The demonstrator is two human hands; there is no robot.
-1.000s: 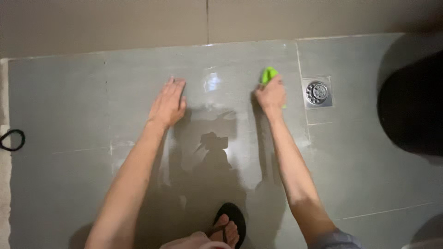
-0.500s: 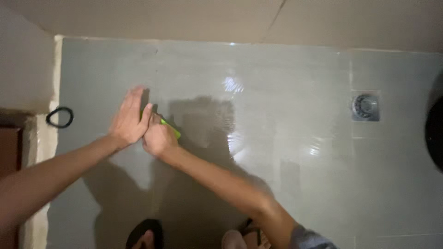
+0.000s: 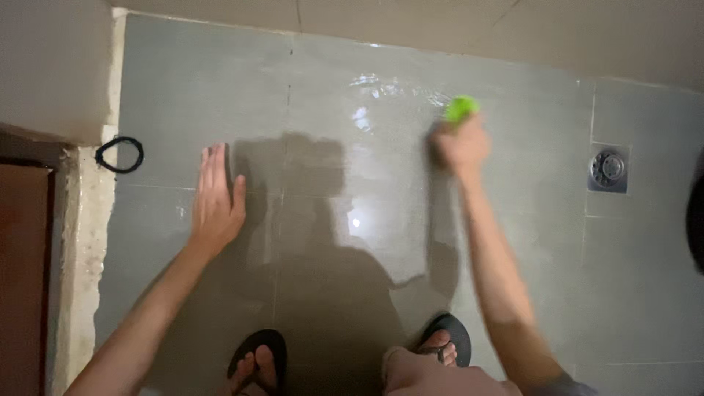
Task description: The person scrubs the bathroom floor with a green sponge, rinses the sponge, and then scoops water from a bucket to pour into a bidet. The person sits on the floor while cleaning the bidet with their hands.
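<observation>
On wet floor (image 3: 513,242), right hand (image 3: 462,147) grips green scrubber (image 3: 461,108), fingers closed, mid-scrub near wall; left hand (image 3: 216,202) flat, fingers extended, empty; next stroke likely needs steady downward pressure.

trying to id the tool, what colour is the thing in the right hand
Bright green scrubber, gripped in the right hand; the head view shows it, though blurred.
</observation>
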